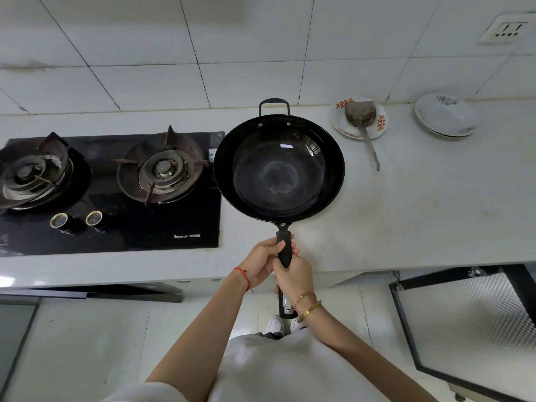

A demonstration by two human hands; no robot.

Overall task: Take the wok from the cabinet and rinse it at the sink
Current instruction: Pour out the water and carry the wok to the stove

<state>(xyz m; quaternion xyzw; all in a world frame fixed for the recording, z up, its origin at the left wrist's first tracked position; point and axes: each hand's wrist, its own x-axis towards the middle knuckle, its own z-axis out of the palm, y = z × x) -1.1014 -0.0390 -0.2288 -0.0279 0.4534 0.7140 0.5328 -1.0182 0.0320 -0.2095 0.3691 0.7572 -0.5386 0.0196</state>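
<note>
A black wok (279, 169) with a long black handle and a small loop handle at its far rim is over the pale countertop (420, 204), just right of the gas stove. Both hands grip the long handle. My left hand (262, 261) wraps the upper part of the handle from the left. Lower on the handle, my right hand (293, 277) is closed around it. The wok's inside is dark and shiny, with nothing in it. No sink is in view.
A black two-burner gas stove (110, 190) fills the counter's left. A plate with a metal spatula (361, 123) and stacked white plates (445, 116) sit at the back right. An open cabinet door (470, 329) hangs low on the right. White tiled wall behind.
</note>
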